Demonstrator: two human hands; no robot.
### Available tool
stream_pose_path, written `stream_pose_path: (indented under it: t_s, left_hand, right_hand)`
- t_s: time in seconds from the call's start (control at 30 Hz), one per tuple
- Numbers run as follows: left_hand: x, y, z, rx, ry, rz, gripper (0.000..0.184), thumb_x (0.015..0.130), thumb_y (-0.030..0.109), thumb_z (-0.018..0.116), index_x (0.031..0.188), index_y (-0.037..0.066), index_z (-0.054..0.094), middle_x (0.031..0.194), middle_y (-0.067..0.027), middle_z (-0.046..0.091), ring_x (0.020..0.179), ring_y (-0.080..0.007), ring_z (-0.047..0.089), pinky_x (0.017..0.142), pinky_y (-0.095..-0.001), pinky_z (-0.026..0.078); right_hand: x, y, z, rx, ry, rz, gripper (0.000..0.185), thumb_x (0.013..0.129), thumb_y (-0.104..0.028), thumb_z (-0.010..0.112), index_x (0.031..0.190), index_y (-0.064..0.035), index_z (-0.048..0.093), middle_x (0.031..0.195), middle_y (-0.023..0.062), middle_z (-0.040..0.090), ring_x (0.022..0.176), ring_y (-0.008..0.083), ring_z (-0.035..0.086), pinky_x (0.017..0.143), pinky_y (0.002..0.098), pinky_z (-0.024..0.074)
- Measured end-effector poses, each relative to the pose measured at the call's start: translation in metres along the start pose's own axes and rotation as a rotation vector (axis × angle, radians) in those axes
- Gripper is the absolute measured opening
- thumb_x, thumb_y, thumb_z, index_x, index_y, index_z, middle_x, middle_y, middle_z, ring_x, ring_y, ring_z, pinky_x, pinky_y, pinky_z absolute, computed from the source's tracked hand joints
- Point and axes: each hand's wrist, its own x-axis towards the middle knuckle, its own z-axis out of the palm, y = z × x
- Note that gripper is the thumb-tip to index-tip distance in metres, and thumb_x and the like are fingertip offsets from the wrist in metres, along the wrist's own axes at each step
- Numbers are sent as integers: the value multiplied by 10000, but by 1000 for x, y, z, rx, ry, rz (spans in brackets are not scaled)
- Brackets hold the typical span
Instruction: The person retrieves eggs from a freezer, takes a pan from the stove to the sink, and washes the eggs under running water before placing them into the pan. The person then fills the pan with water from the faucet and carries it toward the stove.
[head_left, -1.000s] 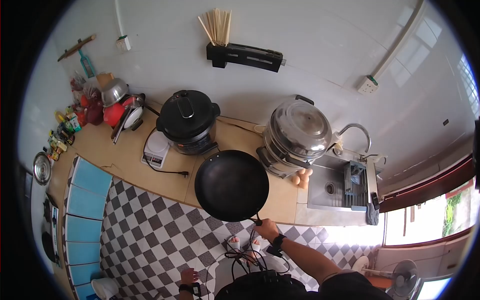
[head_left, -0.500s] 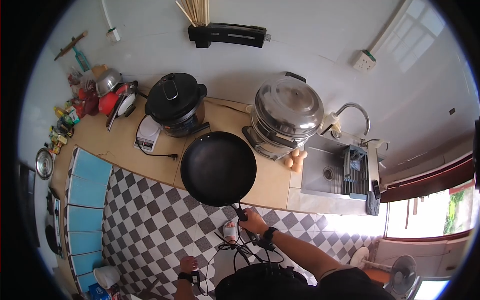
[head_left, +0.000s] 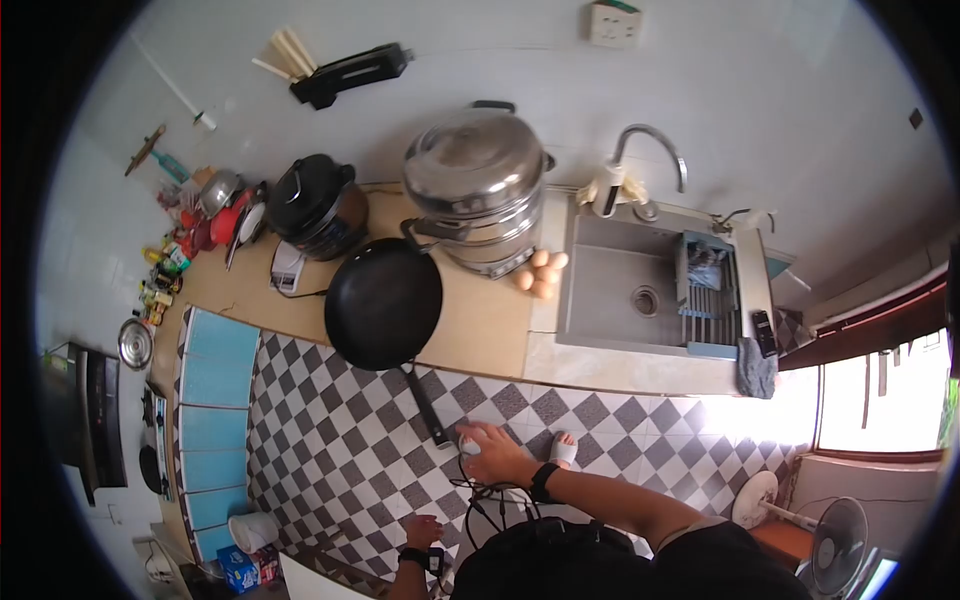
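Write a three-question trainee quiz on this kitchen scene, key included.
1. True or false: the right hand is open, not closed around the handle of the frying pan.
2. Fill in the blank: the eggs lie on the counter between the metal steamer pot and the ____.
3. What stands in the black wall holder? A) ladles B) chopsticks C) whisks

Key: 1. True; 2. sink; 3. B
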Motion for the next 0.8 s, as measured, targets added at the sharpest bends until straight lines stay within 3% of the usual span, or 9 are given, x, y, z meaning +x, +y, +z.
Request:
stream_pose_path:
  t_s: [0.1,0.17,0.2,0.23,0.3,0.5,0.57,0.63,0.8]
  left_hand:
    - [-8,17,39,123,31,-53,257,959,178,647,1155,12,649,868,-164,728,682,-244,705,547,-348,564]
    - [-5,35,59,189,-9,3,249,966,182,634,1150,16,653,868,-154,732,699,-236,712,567,-340,571]
    - [-2,48,68,243,-42,52,243,972,187,621,1145,20,657,868,-143,736,715,-228,719,587,-333,578]
    - [2,64,80,258,-50,64,243,972,187,621,1145,20,657,868,-143,736,715,-228,719,587,-333,578]
    - [13,101,107,439,-76,249,231,964,200,630,1111,27,671,885,-119,736,740,-211,722,620,-335,582]
    - [31,230,233,574,-270,589,308,921,234,685,1135,12,683,881,-99,740,771,-183,726,727,-330,570]
    - [26,280,280,622,-329,693,283,930,224,680,1118,13,689,906,-99,742,784,-184,722,734,-332,567]
    - [34,319,321,478,-407,669,253,930,210,667,1101,26,698,933,-96,749,803,-201,720,752,-346,571]
    - [60,415,387,615,-230,983,230,851,152,686,1046,29,692,960,-132,722,883,-287,702,798,-390,571]
  right_hand:
    - [-45,28,-12,104,-87,-14,144,857,-258,726,914,-130,760,1408,108,558,1378,364,440,1090,502,423]
    - [-69,51,-17,253,-227,182,172,869,-243,709,971,-109,737,1310,123,618,1272,355,549,1054,467,458]
    - [-82,64,-12,150,-98,174,191,864,-212,631,934,-58,721,1066,209,682,1008,412,657,867,500,534]
    - [-90,68,-26,144,-78,180,191,864,-212,631,934,-58,721,1066,209,682,1008,412,657,867,500,534]
    - [-106,75,-57,97,-80,658,200,880,-207,671,1023,-78,724,1094,138,719,1042,360,684,920,453,541]
    - [-164,129,-105,174,335,781,222,893,-232,663,976,-36,729,903,172,758,852,362,740,779,448,591]
    - [-172,139,-129,159,354,841,222,895,-236,666,963,-38,738,898,183,754,874,338,744,796,429,593]
    - [-178,152,-153,60,429,896,232,899,-247,668,958,-36,745,884,171,759,857,338,744,796,415,593]
    - [-181,168,-248,4,598,1020,268,903,-276,672,953,-22,745,848,154,765,800,285,757,762,372,588]
